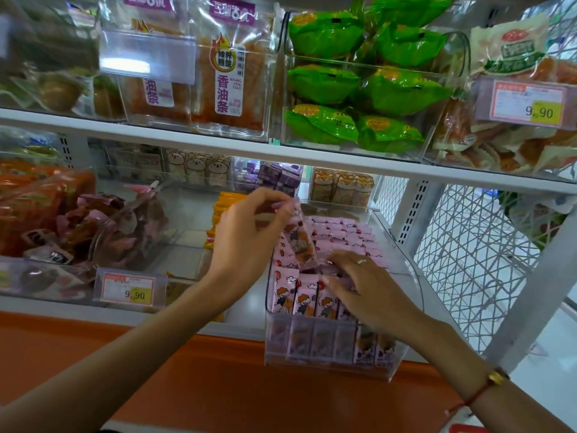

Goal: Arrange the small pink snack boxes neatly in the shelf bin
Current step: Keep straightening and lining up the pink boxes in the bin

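Pinching one pink snack box (298, 235) in the left hand (246, 235), tilted above the clear shelf bin (412, 285). Pressing flat, with straight right-hand (362, 285) fingers, on the upright rows of pink boxes (304, 300) inside.

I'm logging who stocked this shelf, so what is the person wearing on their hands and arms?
Both forearms are bare, no sleeves in view. The right hand has a silver-coloured ring on one finger, and its wrist carries a thin red cord bracelet with a gold-coloured bead. The left hand shows no jewellery.
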A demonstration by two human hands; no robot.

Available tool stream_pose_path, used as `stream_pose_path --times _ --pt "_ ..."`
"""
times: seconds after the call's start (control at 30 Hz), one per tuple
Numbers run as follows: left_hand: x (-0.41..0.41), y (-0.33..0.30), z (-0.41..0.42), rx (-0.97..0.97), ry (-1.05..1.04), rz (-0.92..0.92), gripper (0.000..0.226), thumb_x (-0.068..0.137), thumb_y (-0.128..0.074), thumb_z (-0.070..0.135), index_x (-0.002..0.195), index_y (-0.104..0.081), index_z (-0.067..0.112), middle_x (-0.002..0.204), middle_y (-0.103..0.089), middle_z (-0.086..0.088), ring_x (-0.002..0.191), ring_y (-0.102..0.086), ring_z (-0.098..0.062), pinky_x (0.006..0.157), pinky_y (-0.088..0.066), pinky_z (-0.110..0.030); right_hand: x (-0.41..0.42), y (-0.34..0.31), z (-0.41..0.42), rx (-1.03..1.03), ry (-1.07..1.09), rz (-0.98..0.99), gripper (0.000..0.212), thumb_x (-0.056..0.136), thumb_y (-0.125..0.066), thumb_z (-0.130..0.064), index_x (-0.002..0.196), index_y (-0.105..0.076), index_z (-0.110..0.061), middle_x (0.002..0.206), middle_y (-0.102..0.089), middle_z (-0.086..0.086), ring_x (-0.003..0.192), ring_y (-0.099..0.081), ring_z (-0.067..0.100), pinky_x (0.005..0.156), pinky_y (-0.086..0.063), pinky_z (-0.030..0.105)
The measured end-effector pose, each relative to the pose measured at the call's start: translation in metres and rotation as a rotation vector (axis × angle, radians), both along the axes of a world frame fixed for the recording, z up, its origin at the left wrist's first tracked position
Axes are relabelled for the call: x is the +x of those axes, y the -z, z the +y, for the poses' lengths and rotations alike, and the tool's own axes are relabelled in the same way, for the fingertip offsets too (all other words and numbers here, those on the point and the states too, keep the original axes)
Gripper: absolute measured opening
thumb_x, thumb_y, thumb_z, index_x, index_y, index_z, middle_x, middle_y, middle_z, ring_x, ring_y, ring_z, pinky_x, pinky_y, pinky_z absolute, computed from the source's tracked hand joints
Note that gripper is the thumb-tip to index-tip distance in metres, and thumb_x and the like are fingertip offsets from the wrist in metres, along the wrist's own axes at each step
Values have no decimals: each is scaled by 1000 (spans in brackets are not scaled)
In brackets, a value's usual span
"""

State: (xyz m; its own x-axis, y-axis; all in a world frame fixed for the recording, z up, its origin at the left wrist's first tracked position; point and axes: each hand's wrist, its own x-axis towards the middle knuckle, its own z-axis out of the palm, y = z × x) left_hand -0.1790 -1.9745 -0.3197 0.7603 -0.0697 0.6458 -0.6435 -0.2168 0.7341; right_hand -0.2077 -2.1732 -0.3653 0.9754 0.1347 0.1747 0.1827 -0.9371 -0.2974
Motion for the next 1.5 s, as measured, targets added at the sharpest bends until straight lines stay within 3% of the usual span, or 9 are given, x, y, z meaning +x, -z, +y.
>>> stream_pose_path --times 0.27,0.37,0.47,0.63,0.8,1.07,1.2,1.3,1.5 --pt "-20 -9 2 -249 68 -45 4 90 -61 28 91 -65 30 82 -69 22 81 -66 3 64 -50 -9 -14 -32 31 700 -98 -139 50 85 -39 -65 128 -49 -41 128 -52 -16 113 -50 -2 96 -46 38" --pt "-20 -2 -1 -223 120 16 10 89 -61 29 98 -66 28 88 -71 13 83 -68 -1 69 -52 -13 -18 -37 43 767 -172 -124 34 82 -47 -62 114 -52 -50 114 -57 -17 105 -57 0 81 -53 21" --pt "-15 5 0 -248 152 105 19 92 -59 23 111 -62 26 102 -71 9 96 -67 -4 81 -55 -22 -14 -34 44 861 -107 -109 31 85 -51 -48 113 -57 -38 100 -63 -17 89 -60 -11 72 -48 6" --pt "-17 21 -3 -55 160 164 30 89 -63 23 116 -56 35 109 -62 18 98 -60 7 74 -52 -11 -10 -27 37 1213 52 104 39 92 -57 -35 127 -56 -20 106 -70 1 98 -68 15 88 -52 30" --pt "-24 29 -11 189 84 80 48 78 -76 35 117 -48 39 114 -53 24 101 -54 7 78 -51 -16 -12 -28 36 1246 64 113 41 90 -59 -37 128 -56 -20 112 -69 3 102 -67 15 97 -49 37" --pt "-28 21 -12 163 173 42 38 87 -61 39 121 -43 42 111 -55 32 108 -54 12 85 -49 -9 -16 -37 31 1371 -52 61 31 78 -63 -33 105 -65 -18 93 -71 -4 100 -63 16 88 -47 35" --pt "-28 25 -13 229 167 11 32 95 -56 27 125 -48 30 122 -59 15 111 -54 5 89 -49 -14 -18 -37 33 1309 -73 24 24 89 -57 -24 110 -64 -14 100 -69 -4 105 -62 15 102 -45 43" --pt "-25 24 -12 266 55 -75 39 88 -66 23 124 -53 29 132 -49 16 119 -46 3 95 -40 -12 -19 -35 38 1257 13 -126 34 82 -68 -26 114 -63 -17 105 -71 -2 103 -66 13 94 -52 35" --pt "-25 24 -11 208 83 -34 42 82 -73 26 121 -56 28 111 -63 18 101 -59 4 83 -51 -13 -20 -34 40 1207 26 -185 42 66 -77 -38 100 -63 -18 99 -71 -3 95 -68 11 82 -57 29"
